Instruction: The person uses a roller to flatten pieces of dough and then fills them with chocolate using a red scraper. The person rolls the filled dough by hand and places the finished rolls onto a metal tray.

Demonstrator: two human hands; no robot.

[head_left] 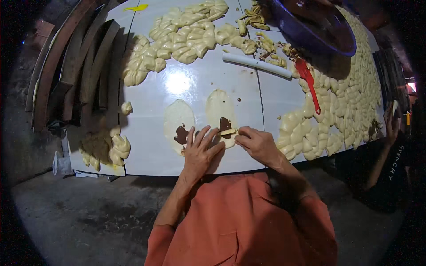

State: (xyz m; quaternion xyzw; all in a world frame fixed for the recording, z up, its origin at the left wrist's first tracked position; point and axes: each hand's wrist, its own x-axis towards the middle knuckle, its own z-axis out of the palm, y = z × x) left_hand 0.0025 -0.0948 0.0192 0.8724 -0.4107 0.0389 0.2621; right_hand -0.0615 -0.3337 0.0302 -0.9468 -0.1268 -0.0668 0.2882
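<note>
Two flattened ovals of pale dough lie side by side on the white table, the left dough oval (179, 111) and the right dough oval (218, 104). Each carries a dark brown smear of chocolate-like spread. A short banana strip (228, 131) rests across the right oval, over its spread (225, 122). My left hand (199, 153) reaches over the lower part of both ovals, fingers apart, its fingertips beside the strip's left end. At the strip's right end, my right hand (257, 144) has thumb and forefinger pinched together on it, near the dough's edge.
Dough pieces (193, 37) cover the far left and the right side. Behind my hands lie a white rolling pin (257, 65), a red spatula (309, 84) and banana pieces (255, 20). A dark basin (317, 29) stands far right. Another person's hand (391, 122) is at the right.
</note>
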